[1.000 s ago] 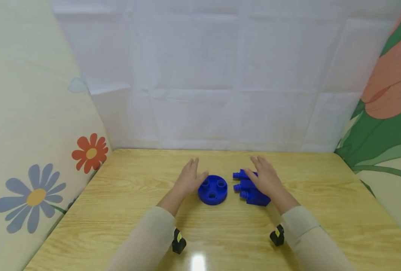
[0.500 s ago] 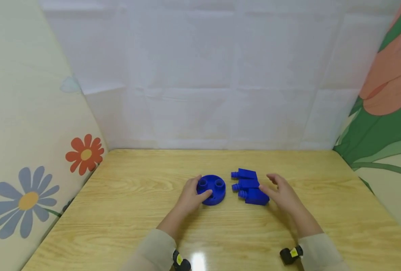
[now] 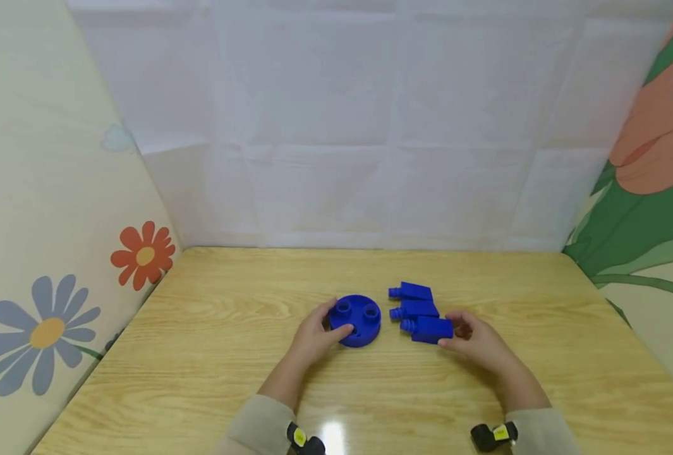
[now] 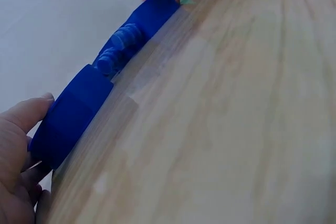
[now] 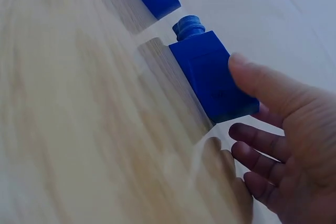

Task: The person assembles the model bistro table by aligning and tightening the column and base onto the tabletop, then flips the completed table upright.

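Note:
A round blue disc (image 3: 356, 335) with three raised sockets lies on the table, its sockets facing up. My left hand (image 3: 313, 335) grips it by the left rim, thumb over the near socket and fingers round the far side. To its right lie three blue tapered blocks, each with a screw-threaded end towards the disc. At the wide end of the nearest block (image 3: 434, 328), my right hand (image 3: 481, 341) pinches between thumb and forefinger; the other fingers are bent below in the right wrist view. The middle block (image 3: 418, 308) and the far block (image 3: 417, 291) lie just behind it.
The wooden table (image 3: 228, 366) ends at a white cloth (image 3: 313, 158) hung behind it. Flower-printed cloth (image 3: 35, 189) borders the left side, and another printed cloth (image 3: 649, 253) the right. Small black cameras (image 3: 486, 436) sit at both wrists.
My right hand came off from over the blocks to their right side and took hold of the nearest block's wide end, straightening it slightly. My left hand closed round the disc's rim.

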### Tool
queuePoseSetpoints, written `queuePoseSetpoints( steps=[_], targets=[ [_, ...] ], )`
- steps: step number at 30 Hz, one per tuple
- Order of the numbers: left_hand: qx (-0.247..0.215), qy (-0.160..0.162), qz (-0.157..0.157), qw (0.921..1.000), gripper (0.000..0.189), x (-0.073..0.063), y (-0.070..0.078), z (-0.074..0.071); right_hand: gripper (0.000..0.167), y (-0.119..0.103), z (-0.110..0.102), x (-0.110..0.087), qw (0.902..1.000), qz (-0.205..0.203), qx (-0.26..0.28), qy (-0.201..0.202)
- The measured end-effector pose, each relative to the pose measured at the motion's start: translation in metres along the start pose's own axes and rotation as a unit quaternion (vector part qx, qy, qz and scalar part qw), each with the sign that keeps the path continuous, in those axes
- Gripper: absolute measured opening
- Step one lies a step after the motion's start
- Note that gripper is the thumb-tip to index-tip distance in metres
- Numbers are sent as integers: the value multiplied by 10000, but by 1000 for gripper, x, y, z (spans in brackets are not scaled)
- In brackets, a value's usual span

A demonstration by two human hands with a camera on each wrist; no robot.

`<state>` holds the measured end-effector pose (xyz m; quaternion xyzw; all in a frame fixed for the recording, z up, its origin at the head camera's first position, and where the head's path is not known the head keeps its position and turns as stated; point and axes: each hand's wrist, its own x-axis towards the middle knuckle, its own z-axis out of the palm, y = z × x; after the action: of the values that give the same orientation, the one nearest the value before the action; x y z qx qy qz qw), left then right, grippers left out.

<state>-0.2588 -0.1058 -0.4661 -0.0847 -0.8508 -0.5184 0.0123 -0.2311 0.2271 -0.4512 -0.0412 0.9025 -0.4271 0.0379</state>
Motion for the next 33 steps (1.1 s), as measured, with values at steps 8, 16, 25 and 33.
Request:
queuePoseSetpoints(
  steps=[8,16,25,33],
  targets=[
    [-223,22,-150,9996,71,0,0,-5,53,2,3,3,9998,-28,-176,65],
    [-352,77,-237,9991,68,-1,-1,-5,44,0,0,0,9988,-119,469,10],
    [-155,-121,125,9997,59,-5,-4,-7,48,-19,0,-2,9874,-434,1453,-462],
    [-602,-341,181,9974,56,-5,-5,-8,44,-44,10,14,9863,-503,1541,-296]
  ],
)
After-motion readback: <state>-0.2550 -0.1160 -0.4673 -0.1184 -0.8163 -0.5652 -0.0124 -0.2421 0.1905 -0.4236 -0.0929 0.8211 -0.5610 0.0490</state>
